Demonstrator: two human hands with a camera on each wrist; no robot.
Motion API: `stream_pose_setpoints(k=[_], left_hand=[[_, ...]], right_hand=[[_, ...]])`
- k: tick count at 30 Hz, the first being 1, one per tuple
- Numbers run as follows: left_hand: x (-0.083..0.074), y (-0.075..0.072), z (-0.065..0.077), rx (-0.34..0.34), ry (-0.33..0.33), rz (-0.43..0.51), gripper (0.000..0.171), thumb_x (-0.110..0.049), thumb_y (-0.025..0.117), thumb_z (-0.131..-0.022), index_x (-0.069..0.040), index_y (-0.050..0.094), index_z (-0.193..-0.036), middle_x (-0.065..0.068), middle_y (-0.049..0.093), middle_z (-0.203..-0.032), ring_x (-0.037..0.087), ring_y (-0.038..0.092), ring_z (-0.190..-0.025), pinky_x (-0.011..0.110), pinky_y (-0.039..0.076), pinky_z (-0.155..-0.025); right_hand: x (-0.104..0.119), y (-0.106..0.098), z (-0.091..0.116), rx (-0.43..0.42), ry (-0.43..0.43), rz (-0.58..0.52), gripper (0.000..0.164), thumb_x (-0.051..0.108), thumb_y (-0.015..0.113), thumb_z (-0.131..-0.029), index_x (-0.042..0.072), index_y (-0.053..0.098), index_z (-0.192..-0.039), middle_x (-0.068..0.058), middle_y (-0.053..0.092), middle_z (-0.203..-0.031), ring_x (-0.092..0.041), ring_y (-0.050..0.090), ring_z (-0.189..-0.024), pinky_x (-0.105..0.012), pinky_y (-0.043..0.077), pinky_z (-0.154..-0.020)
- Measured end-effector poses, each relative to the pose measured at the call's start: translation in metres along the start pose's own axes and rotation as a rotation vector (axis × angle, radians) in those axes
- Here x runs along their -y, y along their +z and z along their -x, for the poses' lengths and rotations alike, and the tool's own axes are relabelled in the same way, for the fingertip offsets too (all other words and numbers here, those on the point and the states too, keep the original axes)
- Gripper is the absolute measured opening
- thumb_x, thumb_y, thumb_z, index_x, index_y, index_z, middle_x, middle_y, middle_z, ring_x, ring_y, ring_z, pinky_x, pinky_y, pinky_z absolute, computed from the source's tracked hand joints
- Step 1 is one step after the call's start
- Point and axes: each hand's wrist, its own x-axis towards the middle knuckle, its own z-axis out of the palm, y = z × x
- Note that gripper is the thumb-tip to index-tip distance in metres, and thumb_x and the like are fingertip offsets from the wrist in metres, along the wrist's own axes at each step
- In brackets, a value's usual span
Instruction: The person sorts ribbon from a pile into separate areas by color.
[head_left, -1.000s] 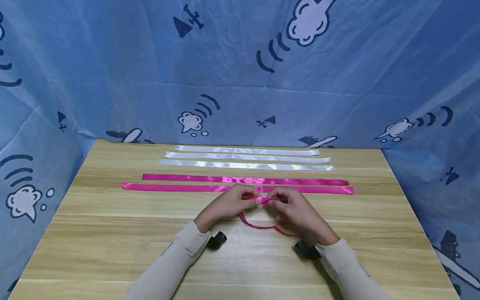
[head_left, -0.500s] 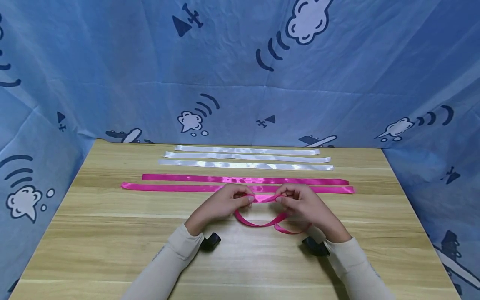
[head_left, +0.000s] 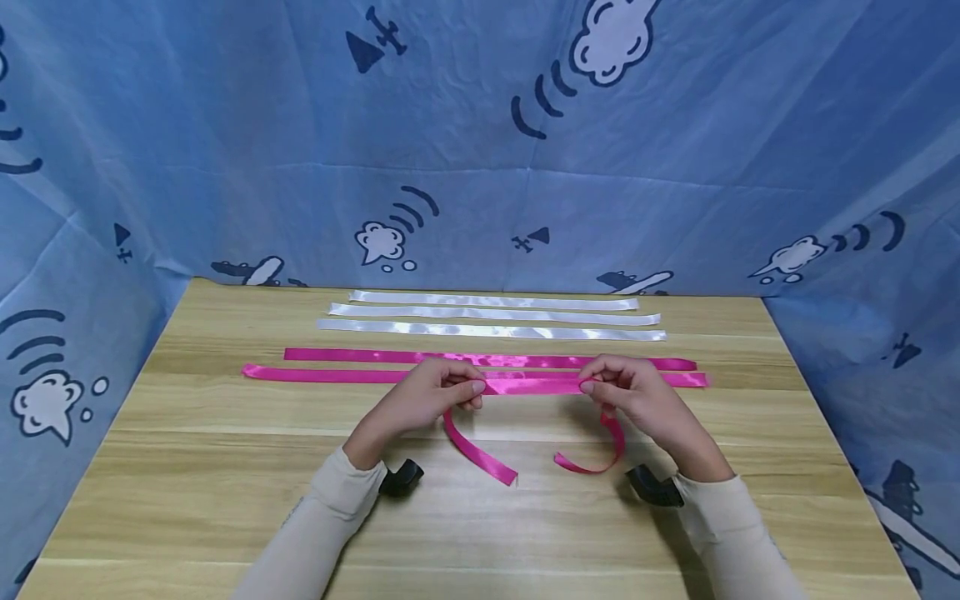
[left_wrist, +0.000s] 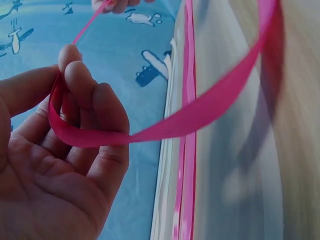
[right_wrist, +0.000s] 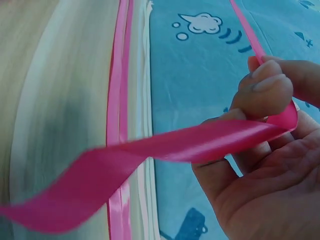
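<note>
A shiny pink ribbon [head_left: 532, 384] is stretched flat between my two hands, held up off the table. My left hand [head_left: 432, 398] pinches it between thumb and fingers; one loose end hangs below and curves toward the middle. At the other side my right hand [head_left: 642, 398] pinches the ribbon too, and its tail curls down beneath the palm. In the left wrist view the ribbon [left_wrist: 175, 122] loops through the fingers and trails off to the right. The right wrist view shows the ribbon's tail [right_wrist: 200, 142] twisting away from the hand.
Two more pink ribbons [head_left: 337, 376] lie straight across the table [head_left: 225, 500], just behind the hands. Beyond them are three white ribbons [head_left: 480, 313] laid parallel. A blue patterned cloth [head_left: 465, 133] hangs behind and at both sides of the table.
Both hands have moved apart, the left one leftward and the right one rightward. The ribbon span between them has grown longer, and its loop below has parted into two separate hanging ends.
</note>
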Motion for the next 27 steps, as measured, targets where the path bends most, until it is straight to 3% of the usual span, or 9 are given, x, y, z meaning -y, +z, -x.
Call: stream_pose_setpoints(k=[10, 17, 27], left_hand=[[0.006, -0.022, 0.016, -0.112, -0.035, 0.01, 0.026, -0.019, 0.066, -0.104, 0.003, 0.074, -0.117, 0.013, 0.076, -0.093, 0.037, 0.07, -0.093, 0.045, 0.06, -0.088], [0.012, -0.041, 0.03, -0.201, -0.049, -0.017, 0.022, -0.021, 0.068, -0.103, -0.003, 0.076, -0.113, 0.01, 0.077, -0.095, 0.033, 0.072, -0.093, 0.045, 0.06, -0.089], [0.023, -0.07, 0.058, -0.315, -0.103, -0.052, 0.026, -0.025, 0.068, -0.104, -0.001, 0.074, -0.113, 0.013, 0.075, -0.097, 0.029, 0.071, -0.093, 0.035, 0.059, -0.086]], right_hand=[[-0.005, -0.019, 0.009, -0.072, 0.005, 0.023, 0.017, 0.01, 0.068, -0.101, -0.005, 0.066, -0.107, 0.002, 0.052, -0.069, -0.018, 0.049, -0.061, -0.038, 0.042, -0.052], [-0.007, -0.03, 0.015, -0.104, 0.003, 0.004, 0.014, 0.01, 0.068, -0.101, -0.003, 0.067, -0.106, 0.003, 0.045, -0.065, -0.017, 0.043, -0.058, -0.037, 0.033, -0.048], [-0.009, -0.041, 0.02, -0.138, -0.003, -0.011, 0.01, 0.008, 0.066, -0.102, -0.001, 0.068, -0.105, 0.004, 0.049, -0.066, -0.016, 0.044, -0.057, -0.041, 0.035, -0.049]])
